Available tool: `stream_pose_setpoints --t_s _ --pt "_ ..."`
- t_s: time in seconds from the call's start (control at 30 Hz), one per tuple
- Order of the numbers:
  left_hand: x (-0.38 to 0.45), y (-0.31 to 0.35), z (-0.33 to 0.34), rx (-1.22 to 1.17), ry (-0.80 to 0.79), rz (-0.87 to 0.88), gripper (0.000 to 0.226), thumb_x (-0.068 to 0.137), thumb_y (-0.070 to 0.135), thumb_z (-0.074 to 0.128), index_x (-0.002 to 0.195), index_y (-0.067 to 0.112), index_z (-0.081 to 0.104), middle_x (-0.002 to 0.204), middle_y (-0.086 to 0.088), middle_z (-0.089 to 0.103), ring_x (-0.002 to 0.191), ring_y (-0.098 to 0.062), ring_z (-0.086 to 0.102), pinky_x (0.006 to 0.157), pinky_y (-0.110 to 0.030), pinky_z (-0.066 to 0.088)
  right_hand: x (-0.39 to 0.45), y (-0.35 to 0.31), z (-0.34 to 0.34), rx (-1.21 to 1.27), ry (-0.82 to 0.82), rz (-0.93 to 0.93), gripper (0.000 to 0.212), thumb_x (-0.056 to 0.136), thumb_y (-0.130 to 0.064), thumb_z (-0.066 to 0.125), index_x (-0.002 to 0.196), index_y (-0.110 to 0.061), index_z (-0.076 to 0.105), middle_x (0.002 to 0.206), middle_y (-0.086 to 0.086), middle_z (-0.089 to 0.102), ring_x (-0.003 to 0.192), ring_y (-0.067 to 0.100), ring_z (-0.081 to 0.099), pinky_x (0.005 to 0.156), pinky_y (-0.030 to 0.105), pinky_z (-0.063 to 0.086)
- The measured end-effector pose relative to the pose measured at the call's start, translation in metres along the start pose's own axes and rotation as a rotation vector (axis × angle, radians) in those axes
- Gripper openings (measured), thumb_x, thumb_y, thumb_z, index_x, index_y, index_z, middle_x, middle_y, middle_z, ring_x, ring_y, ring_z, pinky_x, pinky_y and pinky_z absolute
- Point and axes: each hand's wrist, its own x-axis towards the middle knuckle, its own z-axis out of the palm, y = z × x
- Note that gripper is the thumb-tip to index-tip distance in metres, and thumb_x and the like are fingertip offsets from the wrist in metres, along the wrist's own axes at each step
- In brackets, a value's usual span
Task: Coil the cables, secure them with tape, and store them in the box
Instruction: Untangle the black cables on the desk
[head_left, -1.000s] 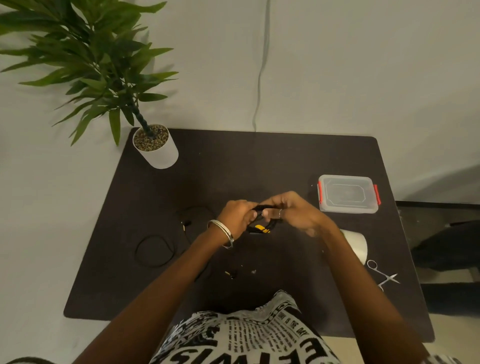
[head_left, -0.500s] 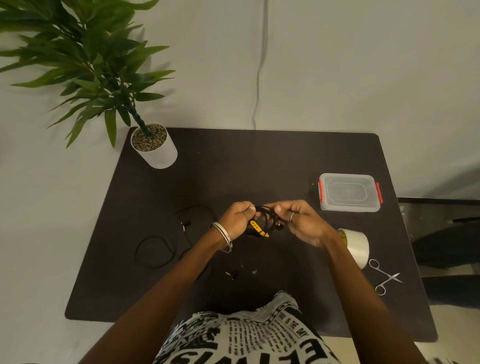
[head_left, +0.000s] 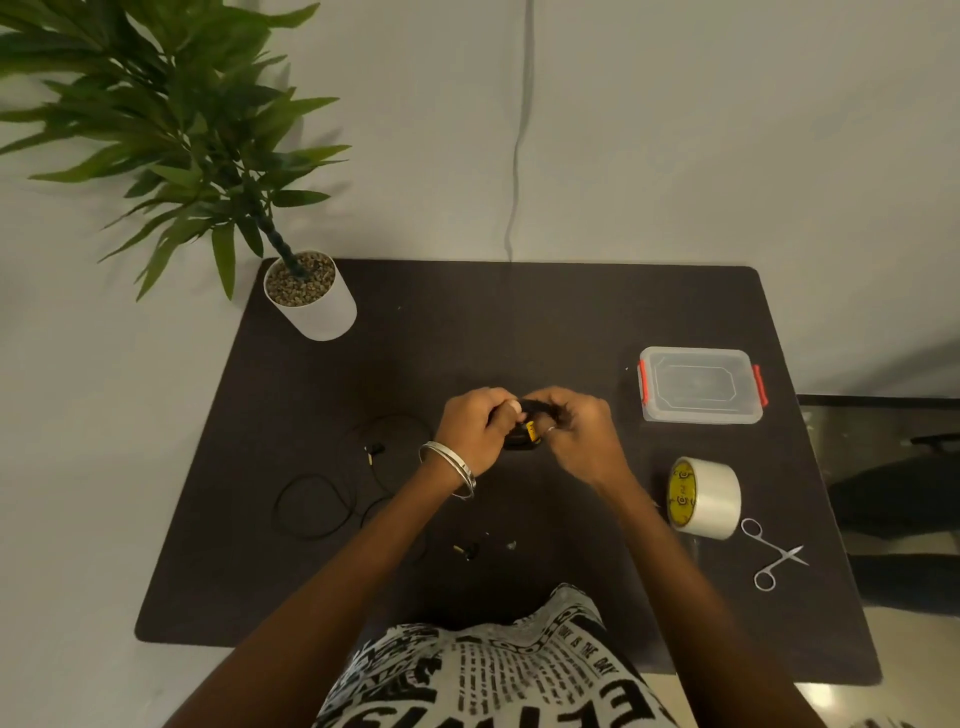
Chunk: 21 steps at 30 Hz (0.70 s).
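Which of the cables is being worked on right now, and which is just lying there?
The cable with the yellow tag, gripped between the left hand and right hand. The loose black cable lies untouched on the table, to their left.

The coiled black cable (head_left: 525, 435) is mostly hidden between the left hand (head_left: 475, 431) and the right hand (head_left: 579, 434); only a dark stretch and a yellow mark show in the gap, and how many loops it has cannot be told. The plant (head_left: 171, 119) is cut off by the top and left edges. The loose black cable (head_left: 311, 506) on the left nearly vanishes against the dark table (head_left: 519, 322), so its full run is unclear. Small bits (head_left: 470, 550) near the person are too small to identify. The box (head_left: 701, 384) has a cloudy lid; its contents cannot be told.
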Motion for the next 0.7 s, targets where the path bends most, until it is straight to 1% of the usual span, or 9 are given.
stream_pose_setpoints --t_s 0.07,0.1,0.17,0.23,0.3,0.4,0.47,0.6,0.7 --pt "-0.001 0.0 0.002 -0.025 0.005 -0.002 0.019 0.093 0.011 0.051 0.093 0.006 0.069 0.079 -0.002 0.069 0.072 -0.013 0.062 0.07 -0.025 0.048 0.001 -0.003 0.003 -0.071 0.065 -0.026 0.028 0.078 0.012 0.056 0.095 -0.007 0.07 0.082 -0.001 0.067 0.076 0.01 0.063 0.069 0.009 0.047" --pt "-0.001 0.0 0.003 -0.036 0.001 -0.004 0.019 0.093 0.01 0.05 0.094 0.005 0.068 0.078 0.0 0.067 0.069 -0.009 0.06 0.068 -0.021 0.048 0.001 -0.004 0.003 -0.093 0.082 -0.032 0.027 0.078 0.012 0.056 0.093 -0.006 0.069 0.08 0.0 0.066 0.074 0.01 0.062 0.065 0.007 0.045" --pt "-0.002 0.001 0.004 -0.049 -0.005 -0.017 0.019 0.094 0.008 0.049 0.096 0.004 0.067 0.076 0.006 0.063 0.065 0.001 0.056 0.063 -0.009 0.043 0.002 -0.004 0.004 -0.102 0.076 -0.04 0.026 0.077 0.013 0.056 0.092 -0.005 0.069 0.079 0.002 0.067 0.072 0.011 0.062 0.063 0.007 0.045" --pt "-0.002 0.0 0.005 -0.108 -0.011 -0.044 0.019 0.094 0.006 0.048 0.094 0.003 0.066 0.071 0.01 0.061 0.059 0.004 0.056 0.059 -0.005 0.041 0.002 -0.005 0.003 -0.114 0.073 -0.057 0.027 0.076 0.013 0.056 0.091 -0.005 0.069 0.077 0.001 0.066 0.071 0.009 0.06 0.062 0.006 0.043" --pt "-0.003 -0.001 0.004 -0.199 -0.014 -0.094 0.017 0.094 0.005 0.048 0.092 0.005 0.065 0.069 0.008 0.06 0.058 0.003 0.056 0.058 -0.008 0.045 0.003 -0.004 0.001 -0.127 0.082 -0.069 0.022 0.076 0.01 0.061 0.088 -0.006 0.07 0.075 -0.001 0.064 0.068 0.009 0.058 0.061 0.007 0.042" --pt "-0.001 -0.007 0.002 -0.252 0.007 -0.157 0.016 0.095 0.008 0.049 0.098 0.012 0.064 0.074 0.004 0.062 0.062 -0.004 0.058 0.065 -0.021 0.051 0.006 -0.001 -0.004 -0.027 0.053 0.004 0.014 0.076 -0.001 0.074 0.085 -0.01 0.069 0.073 0.002 0.066 0.067 0.012 0.061 0.063 0.019 0.049" --pt "0.0 -0.009 0.0 -0.225 -0.003 -0.182 0.017 0.095 0.009 0.049 0.102 0.01 0.065 0.076 0.004 0.062 0.065 -0.004 0.059 0.066 -0.018 0.049 0.006 0.001 -0.006 0.057 0.034 0.068 0.017 0.074 -0.004 0.077 0.084 -0.013 0.067 0.074 0.004 0.067 0.067 0.01 0.062 0.063 0.022 0.051" --pt "0.002 -0.009 0.001 -0.174 -0.046 -0.196 0.018 0.094 0.012 0.05 0.1 0.009 0.067 0.08 -0.001 0.064 0.068 -0.008 0.058 0.06 -0.011 0.044 0.002 0.0 -0.003 0.096 0.0 0.07 0.021 0.074 -0.004 0.077 0.087 -0.016 0.064 0.075 -0.004 0.067 0.066 0.0 0.062 0.064 0.014 0.05" --pt "0.001 -0.007 0.0 -0.123 -0.043 -0.165 0.019 0.094 0.012 0.05 0.099 0.008 0.068 0.08 0.001 0.065 0.072 -0.006 0.058 0.063 -0.006 0.041 0.0 0.004 0.002 0.171 0.049 0.077 0.025 0.077 -0.002 0.074 0.087 -0.022 0.062 0.079 -0.002 0.066 0.073 0.005 0.063 0.069 0.02 0.053"
